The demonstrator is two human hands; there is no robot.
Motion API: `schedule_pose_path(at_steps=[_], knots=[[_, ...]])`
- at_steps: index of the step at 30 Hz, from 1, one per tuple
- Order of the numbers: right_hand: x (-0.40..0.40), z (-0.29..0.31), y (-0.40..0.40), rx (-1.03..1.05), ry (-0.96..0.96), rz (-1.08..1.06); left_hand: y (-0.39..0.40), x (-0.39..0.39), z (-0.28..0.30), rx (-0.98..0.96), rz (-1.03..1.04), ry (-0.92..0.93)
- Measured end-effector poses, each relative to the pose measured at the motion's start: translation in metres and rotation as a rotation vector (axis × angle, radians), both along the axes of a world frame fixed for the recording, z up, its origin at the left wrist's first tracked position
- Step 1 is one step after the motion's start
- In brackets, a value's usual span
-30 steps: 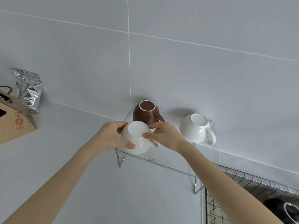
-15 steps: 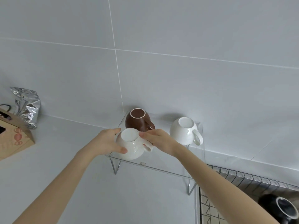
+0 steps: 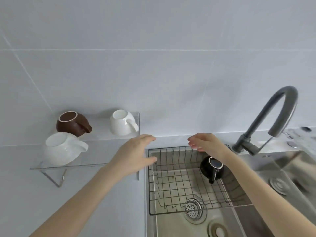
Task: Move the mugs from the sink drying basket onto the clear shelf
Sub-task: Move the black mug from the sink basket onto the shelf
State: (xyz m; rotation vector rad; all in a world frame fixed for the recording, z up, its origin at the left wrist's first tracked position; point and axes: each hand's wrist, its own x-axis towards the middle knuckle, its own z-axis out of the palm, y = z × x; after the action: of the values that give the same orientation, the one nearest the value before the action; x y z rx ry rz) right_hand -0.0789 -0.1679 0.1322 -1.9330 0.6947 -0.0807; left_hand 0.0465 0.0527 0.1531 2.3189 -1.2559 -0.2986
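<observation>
Three mugs stand upside down on the clear acrylic shelf (image 3: 95, 165) at about nine o'clock in the view: a round brown ceramic mug (image 3: 72, 123) at the back left, a white ceramic mug (image 3: 121, 123) at the back right with its handle toward the sink, and a larger white round mug (image 3: 62, 148) at the front left, just ahead of the brown one. At about five o'clock the black wire drying basket (image 3: 179, 183) sits in the stainless steel sink (image 3: 248, 219), and one glossy black mug (image 3: 212, 167) lies inverted in its far right corner, handle pointing toward the near side. The left hand (image 3: 135, 156) hovers over the shelf's right end and the basket's left rim, fingers spread apart and holding nothing. The right hand (image 3: 207, 145) hovers above the basket's far rim, directly over the black mug, fingers loosely parted and empty, not touching the mug. A curved grey metal faucet (image 3: 266, 120) rises at two o'clock, beside the sink's back edge
</observation>
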Motion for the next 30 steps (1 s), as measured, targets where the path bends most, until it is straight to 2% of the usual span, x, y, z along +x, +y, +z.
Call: schedule_pose_path(at_steps=[4,9,15,19,25,30], knots=[[-0.062,-0.047,-0.048,-0.128,0.149,-0.201,-0.065,-0.039,-0.046,0.056,-0.12,0.218],[-0.085,-0.103,-0.074,-0.078,0.246,-0.421,-0.142,-0.063,-0.107,0.133,-0.157,0.442],[-0.064,-0.159,-0.062,0.092,0.298,-0.565,-0.201,-0.056,-0.165,0.199,-0.129,0.493],[-0.061,-0.176,-0.06,0.108,0.248,-0.634,-0.222,-0.052,-0.188,0.201,-0.15,0.523],[-0.07,-0.188,-0.073,0.159,0.194,-0.571,-0.243,-0.058,-0.212,0.166,-0.158,0.539],[-0.072,-0.193,-0.073,0.099,0.177,-0.558,-0.243,-0.056,-0.216,0.122,-0.094,0.549]])
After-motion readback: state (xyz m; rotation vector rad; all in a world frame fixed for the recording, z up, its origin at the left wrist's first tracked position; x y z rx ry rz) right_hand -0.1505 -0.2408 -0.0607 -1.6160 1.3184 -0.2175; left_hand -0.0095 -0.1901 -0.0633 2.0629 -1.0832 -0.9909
